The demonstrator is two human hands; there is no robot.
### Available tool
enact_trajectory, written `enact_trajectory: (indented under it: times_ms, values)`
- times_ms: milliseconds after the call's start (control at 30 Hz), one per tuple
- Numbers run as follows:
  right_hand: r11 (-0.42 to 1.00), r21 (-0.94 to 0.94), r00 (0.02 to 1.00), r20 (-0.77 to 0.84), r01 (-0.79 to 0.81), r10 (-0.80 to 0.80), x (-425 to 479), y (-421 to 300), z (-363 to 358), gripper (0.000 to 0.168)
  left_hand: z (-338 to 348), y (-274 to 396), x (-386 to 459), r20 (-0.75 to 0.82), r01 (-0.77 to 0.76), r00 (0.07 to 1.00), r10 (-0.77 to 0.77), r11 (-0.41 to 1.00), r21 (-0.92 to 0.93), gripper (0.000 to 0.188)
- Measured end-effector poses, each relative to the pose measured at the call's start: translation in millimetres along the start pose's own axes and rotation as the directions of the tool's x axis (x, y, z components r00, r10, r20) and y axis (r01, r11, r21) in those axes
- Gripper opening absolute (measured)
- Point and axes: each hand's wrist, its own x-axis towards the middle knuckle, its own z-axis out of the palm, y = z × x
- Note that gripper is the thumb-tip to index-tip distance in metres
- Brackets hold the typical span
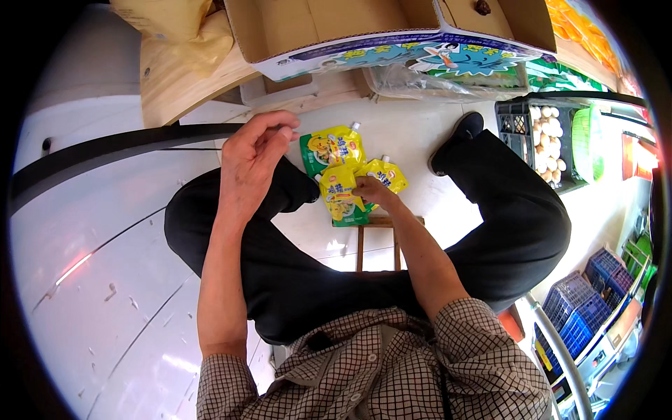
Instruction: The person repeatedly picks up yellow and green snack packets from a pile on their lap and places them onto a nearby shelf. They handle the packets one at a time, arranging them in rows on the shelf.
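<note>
Three yellow-and-green spouted seasoning pouches overlap between my legs. The back pouch point(333, 147) and the right pouch point(386, 170) show white caps. My right hand point(374, 191) pinches the edge of the front pouch point(338, 191), which covers parts of the other two. Part of a small wooden stool point(386, 222) shows below them; the pouches hide how they rest on it. My left hand point(254, 157) is raised left of the back pouch, fingers loosely curled, and nothing shows in it.
An open printed cardboard box point(336, 58) stands on a wooden table point(184, 86) ahead. Plastic film point(420, 86) hangs below it. At right are a black crate point(512, 121) of eggs point(548, 142), a green basin point(587, 144) and blue crates point(583, 317). A black curved bar point(105, 149) crosses the left.
</note>
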Motion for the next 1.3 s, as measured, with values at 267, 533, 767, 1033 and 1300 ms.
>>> enact_trajectory:
  times_ms: [267, 533, 767, 1033, 1300]
  values:
    - [0.983, -0.1, 0.979, 0.151, 0.153, -0.137, -44, -101, -12, 0.017, -3, -5, 0, -0.001, -0.057, 0.998, 0.057, 0.998, -0.038, 0.022]
    - [0.857, -0.367, 0.927, 0.04, 0.361, -0.373, -195, -255, -53, 0.014, -12, -3, -1, -0.18, -0.16, 0.973, 0.146, 0.985, -0.066, 0.023]
    - [0.677, 0.414, 0.791, -0.248, 0.609, -0.56, -290, -251, -56, 0.018, -18, 16, -29, 0.106, -0.162, 0.966, 0.236, 0.873, -0.461, 0.048]
    - [0.339, 0.616, 0.66, -0.419, 0.711, -0.624, -303, -243, -44, 0.024, 15, 58, -93, 0.38, 0.044, 0.917, 0.12, 0.917, -0.397, 0.053]
    - [0.464, 0.52, 0.688, -0.422, 0.717, -0.591, -324, -261, -26, 0.04, 28, 61, -121, 0.2, -0.151, 0.956, 0.215, 0.944, -0.293, 0.051]
